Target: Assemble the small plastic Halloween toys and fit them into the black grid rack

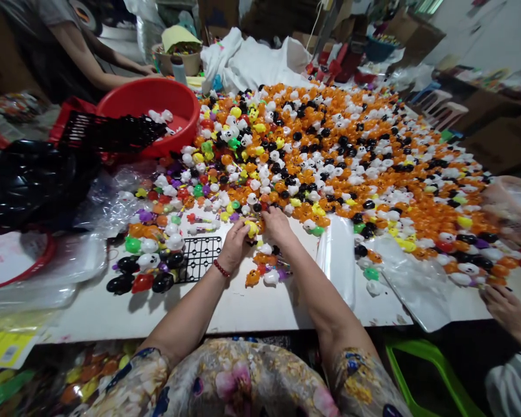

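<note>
My left hand (234,246), with a red bead bracelet at the wrist, pinches a small yellow plastic toy figure (252,228). My right hand (278,225) is just beside it at the near edge of the toy pile (330,147), fingers bent down among the pieces; what they grip is hidden. Below both hands a small group of toys lies on the white table (238,313), including an orange figure (252,278) and a white one (271,278). Left of my left hand is a black grid tray (203,255), with a cluster of mixed toys (150,260) over its left side.
Clear plastic bags (339,255) lie right of my right arm. A red tub (156,95) and a black bag (26,179) stand at the left. Another person's hand (510,313) touches the right table edge; a green stool (432,370) is below. Another person (65,46) works back left.
</note>
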Available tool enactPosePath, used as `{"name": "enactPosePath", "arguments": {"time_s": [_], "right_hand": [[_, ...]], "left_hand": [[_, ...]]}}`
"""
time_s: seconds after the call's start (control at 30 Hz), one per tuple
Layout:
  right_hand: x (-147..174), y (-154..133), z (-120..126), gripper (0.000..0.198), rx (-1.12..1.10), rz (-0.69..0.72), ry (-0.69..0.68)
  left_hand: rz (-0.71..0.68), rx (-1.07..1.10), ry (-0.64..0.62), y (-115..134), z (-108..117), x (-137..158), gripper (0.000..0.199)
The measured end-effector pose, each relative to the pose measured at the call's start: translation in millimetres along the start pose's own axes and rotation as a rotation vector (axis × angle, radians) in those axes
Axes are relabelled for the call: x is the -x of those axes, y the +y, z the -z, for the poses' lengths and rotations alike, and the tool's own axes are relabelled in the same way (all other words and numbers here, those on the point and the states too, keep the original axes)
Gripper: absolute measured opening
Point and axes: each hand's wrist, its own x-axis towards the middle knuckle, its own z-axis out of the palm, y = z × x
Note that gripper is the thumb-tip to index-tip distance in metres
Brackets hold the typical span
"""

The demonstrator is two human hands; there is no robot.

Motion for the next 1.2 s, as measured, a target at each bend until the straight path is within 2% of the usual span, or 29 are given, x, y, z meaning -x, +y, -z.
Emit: {"name": "enactPosePath", "arguments": {"time_s": [0.1, 0.2, 0.3, 0.43, 0.53, 0.7, 1.0, 1.2], "right_hand": [[5.4, 7.1, -2.0, 0.024, -0.006, -0.066, 0.024], [16.4, 14.8, -1.1, 0.015, -0.206, -0.159, 0.164], [31.4, 17.0, 0.8, 0.011, -0.64, -0.273, 0.273], [56.3, 8.5, 2.8, 0.027, -1.323, -0.28, 0.225], [72.2, 0.2, 3.9, 0.038, -1.555, -0.276, 0.179], [84.5, -4.4, 4.4, 0.043, -1.567, -0.3, 0.16], [91.5, -3.1, 6.3, 0.042, -1.536, -0.31, 0.149], [95.2, -1.9, 11.2, 0.04, -1.486, -0.315, 0.145]], "left_hand": [[0.066, 0.07, -0.03, 4.6, -2.8, 1.2, 0.041], [0.137, 0.124, -0.045, 6.4, -5.3, 2.0, 0.044], [0.181, 0.137, -0.07, 6.6, -6.9, 3.2, 0.044], [0.178, 0.064, -0.115, 6.1, -8.3, 6.6, 0.035], [0.163, 0.002, -0.157, 5.8, -9.1, 10.6, 0.029], [0.174, -0.029, -0.232, 6.2, -11.0, 15.4, 0.029], [0.129, -0.127, -0.197, 3.0, -12.2, 15.4, 0.036], [0.135, -0.108, -0.184, 6.0, -12.8, 15.5, 0.038]]}}
